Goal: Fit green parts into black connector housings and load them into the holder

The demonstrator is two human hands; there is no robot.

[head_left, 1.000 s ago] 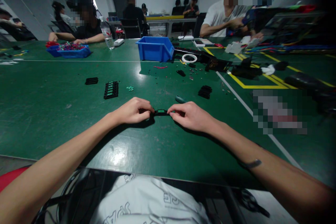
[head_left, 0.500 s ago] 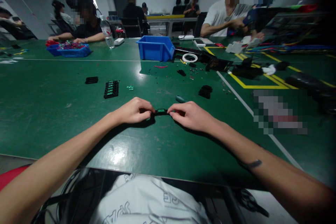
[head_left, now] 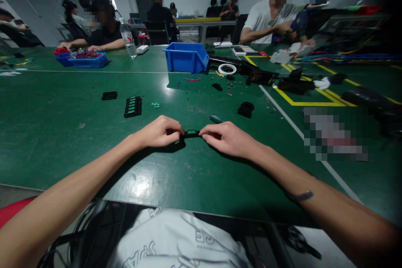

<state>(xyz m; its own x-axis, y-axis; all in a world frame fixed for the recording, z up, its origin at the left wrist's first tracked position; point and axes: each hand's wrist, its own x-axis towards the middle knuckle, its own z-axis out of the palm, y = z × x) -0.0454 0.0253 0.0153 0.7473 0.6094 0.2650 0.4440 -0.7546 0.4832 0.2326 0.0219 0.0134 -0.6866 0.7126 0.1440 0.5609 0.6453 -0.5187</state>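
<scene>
Between my two hands is a small black plastic frame (head_left: 191,135) with a green circuit board (head_left: 191,132) set in it, low over the table. My left hand (head_left: 164,131) pinches its left end between thumb and fingers. At the other end, the fingertips of my right hand (head_left: 222,136) are closed on the frame's right tip. Just beyond my right fingers lies a dark green tool handle (head_left: 215,118). A row of similar black frames with green boards (head_left: 133,106) lies ahead of my left hand, beside a little pile of small green boards (head_left: 155,105).
Black plastic frames (head_left: 109,96) lie at left, and more black parts (head_left: 246,109) at right. A blue bin (head_left: 186,58) stands farther back, near a white tape ring (head_left: 227,69) and scattered small parts. Co-workers sit across the table (head_left: 78,146).
The black frame and my left fingertips have shifted very slightly left. My right fingertips have moved a little left with it, and both hands keep their pinch.
</scene>
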